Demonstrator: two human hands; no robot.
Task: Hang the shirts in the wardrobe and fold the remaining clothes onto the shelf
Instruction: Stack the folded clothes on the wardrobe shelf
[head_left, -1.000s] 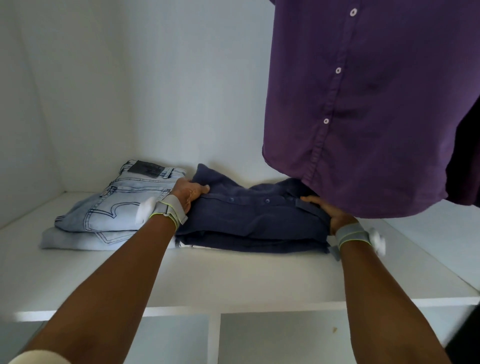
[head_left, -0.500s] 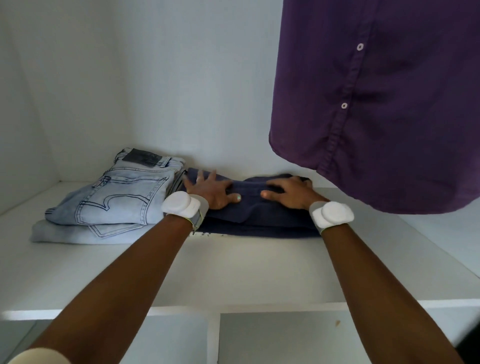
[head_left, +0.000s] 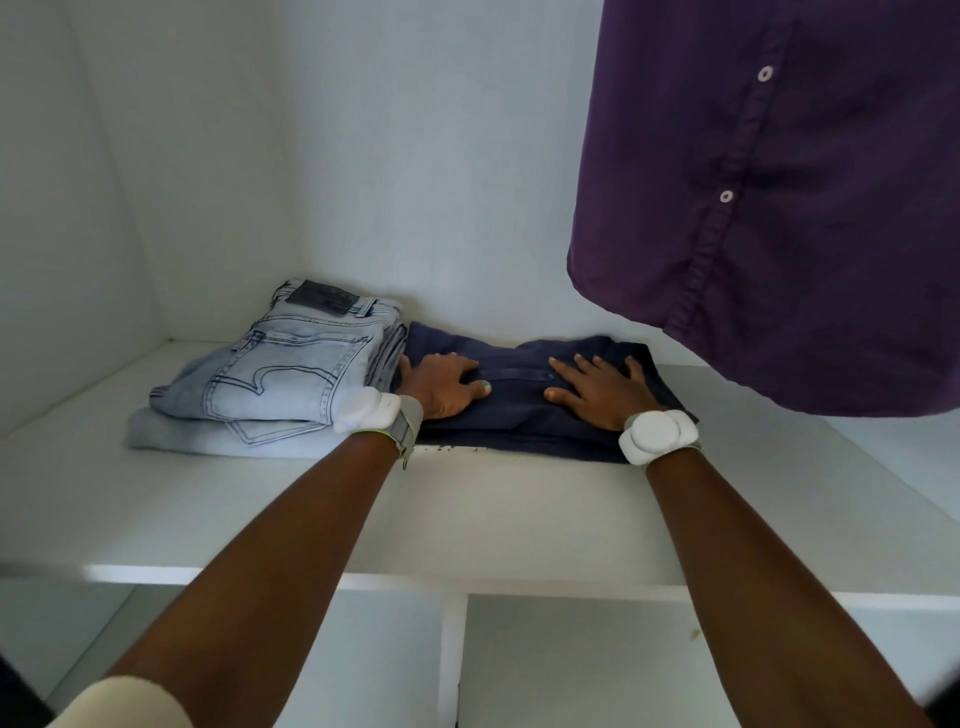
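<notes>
Both hands are staying flat on the navy garment (head_left: 524, 400) as half a second ago, but a second ago they were gripping its left and right ends, so I'm reading this as set down and now being pressed. Left hand (head_left: 441, 387) is lying palm down, fingers spread, holding nothing, right against the jeans stack (head_left: 275, 384). Right hand (head_left: 597, 395) is doing the same further right, fingers splayed wide, nothing gripped. Navy garment is sitting folded toward the back edge of the shelf (head_left: 467, 519), touching the jeans on its left, well clear of the front edge.

Risks, as I'm judging them: I'm pulling both hands out next, and dragging the palms back toward the front edge could pull the top layer and undo the fold. Left hand is touching the jeans, so a sideways pull-out could nudge that stack crooked. Purple shirt (head_left: 779, 208) is hanging just above the right rear of the shelf, so lifting the right arm high could knock it.

Counts: two hands, two white wrist devices, two pairs of light jeans stacked as far as I can tell, one navy folded garment, one purple shirt hanging, one shelf.
</notes>
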